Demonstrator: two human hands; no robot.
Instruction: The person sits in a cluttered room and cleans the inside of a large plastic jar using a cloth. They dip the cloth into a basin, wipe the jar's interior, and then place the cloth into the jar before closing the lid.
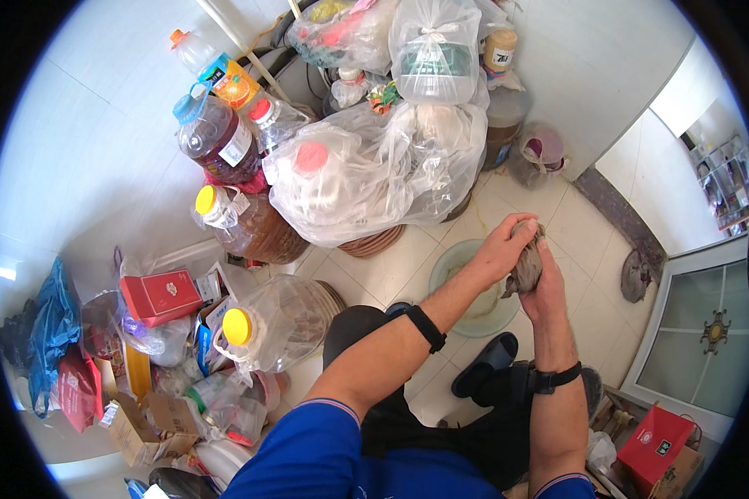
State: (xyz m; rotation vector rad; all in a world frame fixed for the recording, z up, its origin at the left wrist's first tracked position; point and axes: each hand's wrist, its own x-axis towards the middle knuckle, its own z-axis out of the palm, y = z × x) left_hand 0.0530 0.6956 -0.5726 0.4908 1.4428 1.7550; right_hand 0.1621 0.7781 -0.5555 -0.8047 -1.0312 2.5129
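A crumpled grey-brown cloth (525, 269) is bunched between my two hands, above the right side of a pale green plastic basin (440, 274). My left hand (502, 248) grips its upper left part, with the thumb near the top. My right hand (548, 284) is closed round its right side and underside. The basin stands on the tiled floor and holds cloudy liquid; my left forearm hides part of it. A dark slipper (487, 363) is on my foot just below the basin.
Plastic-covered jars (362, 174) and a large jar with a yellow lid (287, 321) stand beyond and left of the basin. Boxes and bags crowd the far left. Another grey cloth (635, 276) lies near the glass-panelled door (693, 337) at right. A red box (655, 446) sits lower right.
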